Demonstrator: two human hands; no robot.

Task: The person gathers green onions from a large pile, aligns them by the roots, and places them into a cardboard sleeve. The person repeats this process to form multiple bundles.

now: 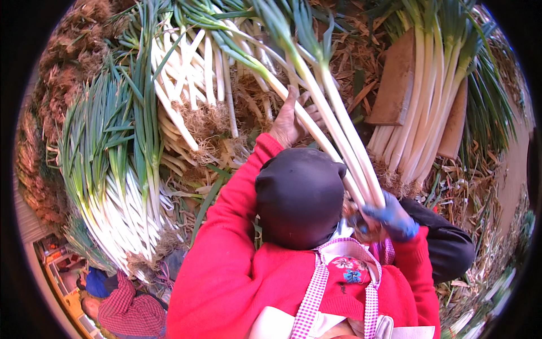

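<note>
Several long green onions (343, 123) slant across in front of me, white stalks toward my body and green tops away. My right hand (391, 218), partly covered in worn blue glove material, grips the lower ends of the stalks. Farther up, my left hand (292, 120) is bare and curls around a stalk, thumb on one side and fingers on the other. The roots at my right hand are hidden. Beside the stalks is a dark rounded form (300, 197), seemingly my knee.
At right, a bundle of green onions (427, 97) rests between brown boards (394, 80). Rooted onions (190, 72) lie ahead; a white-stalked pile (127, 212) lies left. Dry husks (355, 55) litter the ground. Another person in a checked top (131, 311) is at lower left.
</note>
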